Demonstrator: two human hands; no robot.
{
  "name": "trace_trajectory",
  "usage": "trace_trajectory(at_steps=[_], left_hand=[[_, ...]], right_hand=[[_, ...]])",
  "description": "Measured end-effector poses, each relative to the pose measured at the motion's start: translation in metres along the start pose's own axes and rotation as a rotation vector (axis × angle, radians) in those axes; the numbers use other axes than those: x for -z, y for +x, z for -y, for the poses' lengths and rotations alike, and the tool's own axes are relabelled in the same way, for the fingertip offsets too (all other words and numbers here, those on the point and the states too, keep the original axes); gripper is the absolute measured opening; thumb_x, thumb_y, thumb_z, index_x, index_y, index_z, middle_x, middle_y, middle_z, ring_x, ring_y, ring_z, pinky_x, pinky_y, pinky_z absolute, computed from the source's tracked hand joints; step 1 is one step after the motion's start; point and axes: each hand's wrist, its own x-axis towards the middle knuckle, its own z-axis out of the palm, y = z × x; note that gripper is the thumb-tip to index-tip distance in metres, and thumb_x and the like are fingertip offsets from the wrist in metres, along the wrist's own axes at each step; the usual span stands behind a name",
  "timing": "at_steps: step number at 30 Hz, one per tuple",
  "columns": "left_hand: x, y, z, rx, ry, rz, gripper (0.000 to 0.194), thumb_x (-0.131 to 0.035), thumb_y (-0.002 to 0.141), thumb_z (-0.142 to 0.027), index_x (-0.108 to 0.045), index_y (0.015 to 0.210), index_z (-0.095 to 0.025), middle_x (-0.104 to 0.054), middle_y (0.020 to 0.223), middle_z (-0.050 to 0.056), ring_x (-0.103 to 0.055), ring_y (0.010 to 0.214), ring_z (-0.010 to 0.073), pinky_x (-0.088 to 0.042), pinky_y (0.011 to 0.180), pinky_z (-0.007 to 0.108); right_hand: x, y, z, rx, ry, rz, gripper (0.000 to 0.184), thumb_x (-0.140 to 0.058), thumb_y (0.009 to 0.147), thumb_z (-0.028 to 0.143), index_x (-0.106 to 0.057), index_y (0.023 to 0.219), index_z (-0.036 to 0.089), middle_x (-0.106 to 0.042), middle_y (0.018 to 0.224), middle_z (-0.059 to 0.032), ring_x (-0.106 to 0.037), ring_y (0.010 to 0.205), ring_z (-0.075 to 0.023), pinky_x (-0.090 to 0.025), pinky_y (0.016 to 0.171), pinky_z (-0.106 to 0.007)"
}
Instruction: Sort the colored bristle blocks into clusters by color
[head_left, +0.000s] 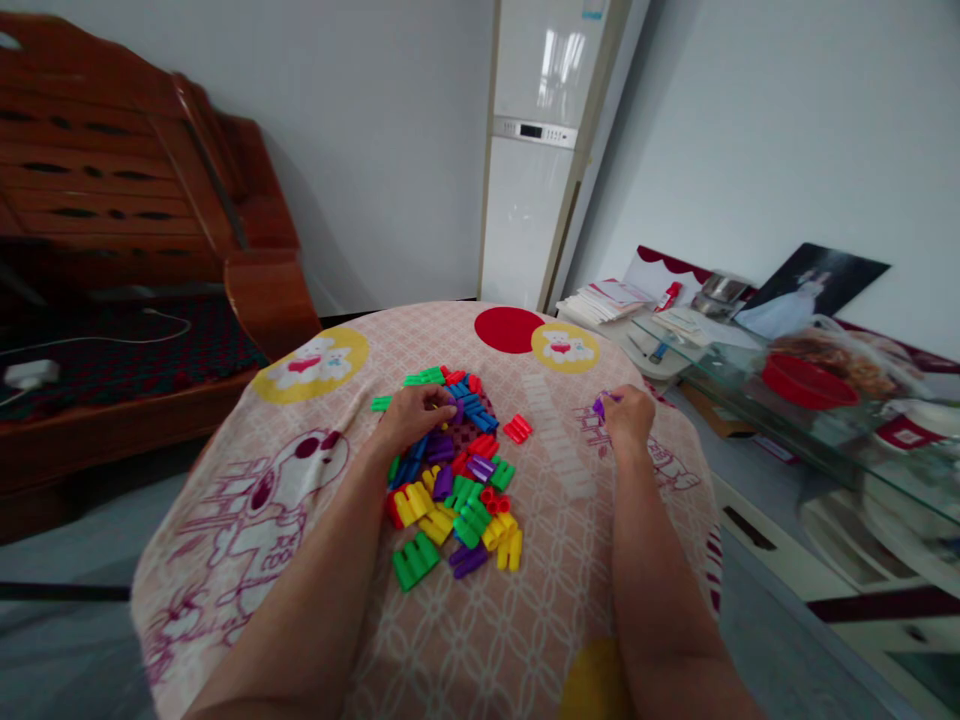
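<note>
A heap of coloured plastic toy pieces in green, yellow, blue, red and purple lies on a pink patterned cloth that covers a round table. My left hand rests on the far part of the heap, fingers curled over the pieces near a dark pegboard. My right hand is off to the right on the cloth, pinched on a small purple piece. A lone red piece lies between the two hands.
A wooden bench with a dark cushion and a white charger stands to the left. A tall white air conditioner stands at the back. To the right, a glass shelf carries papers, a red bowl, a photo and bags.
</note>
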Motion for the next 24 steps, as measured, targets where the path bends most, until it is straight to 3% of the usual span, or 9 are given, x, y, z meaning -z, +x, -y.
trace_trajectory(at_steps=[3,8,10,14,17,20,24], left_hand=[[0.0,0.0,0.0,0.002,-0.019,0.003,0.029,-0.063,0.071,-0.045,-0.07,0.08,-0.018,-0.072,0.072,0.003,-0.065,0.067,0.0193,-0.046,0.059,0.027],[0.002,0.001,0.006,0.03,-0.006,-0.071,0.031,-0.063,0.072,-0.046,-0.072,0.081,-0.018,-0.071,0.07,0.003,-0.064,0.065,0.0192,-0.045,0.057,0.027],[0.002,0.001,0.008,0.042,0.0,-0.1,0.032,-0.062,0.072,-0.046,-0.072,0.081,-0.017,-0.071,0.069,0.003,-0.063,0.064,0.019,-0.045,0.057,0.026],[0.004,-0.001,0.005,0.066,0.0,-0.166,0.033,-0.062,0.073,-0.048,-0.071,0.081,-0.017,-0.071,0.068,0.003,-0.063,0.065,0.0183,-0.045,0.057,0.025],[0.004,-0.002,0.001,0.07,0.001,-0.149,0.032,-0.063,0.072,-0.047,-0.071,0.081,-0.017,-0.071,0.068,0.003,-0.063,0.065,0.0181,-0.045,0.057,0.025],[0.003,-0.001,0.001,0.076,-0.016,-0.139,0.031,-0.064,0.071,-0.047,-0.071,0.081,-0.018,-0.072,0.071,0.003,-0.065,0.067,0.0187,-0.046,0.058,0.025],[0.001,0.0,0.003,0.085,-0.041,-0.14,0.031,-0.066,0.069,-0.048,-0.07,0.079,-0.019,-0.073,0.071,0.003,-0.065,0.069,0.0194,-0.047,0.059,0.026]], right_hand=[[0.006,-0.007,0.027,0.064,0.071,0.06,0.021,-0.059,0.08,0.024,-0.076,0.086,0.014,-0.076,0.084,-0.0107,-0.068,0.078,-0.0211,-0.047,0.072,-0.028],[0.005,-0.039,0.093,0.422,0.352,0.518,0.014,-0.062,0.078,0.018,-0.075,0.075,0.017,-0.071,0.067,-0.0009,-0.064,0.067,-0.0146,-0.042,0.064,-0.022],[0.0,-0.056,0.116,0.528,0.386,0.61,0.012,-0.064,0.08,0.018,-0.075,0.076,0.016,-0.07,0.068,-0.0011,-0.063,0.067,-0.0141,-0.042,0.064,-0.022],[-0.016,-0.092,0.147,0.792,0.417,0.64,0.017,-0.06,0.09,0.022,-0.073,0.099,0.017,-0.072,0.096,-0.0061,-0.064,0.089,-0.0161,-0.045,0.081,-0.025],[-0.029,-0.112,0.157,0.936,0.367,0.664,0.024,-0.056,0.094,0.022,-0.067,0.114,0.017,-0.068,0.112,-0.0092,-0.059,0.106,-0.0188,-0.043,0.094,-0.03],[-0.034,-0.121,0.164,0.972,0.258,0.657,0.026,-0.056,0.092,0.016,-0.065,0.117,0.016,-0.065,0.114,-0.0103,-0.056,0.11,-0.0214,-0.041,0.099,-0.034],[-0.029,-0.119,0.171,0.944,0.135,0.654,0.018,-0.062,0.088,0.02,-0.067,0.105,0.015,-0.064,0.104,-0.0117,-0.057,0.104,-0.0248,-0.044,0.093,-0.037]])
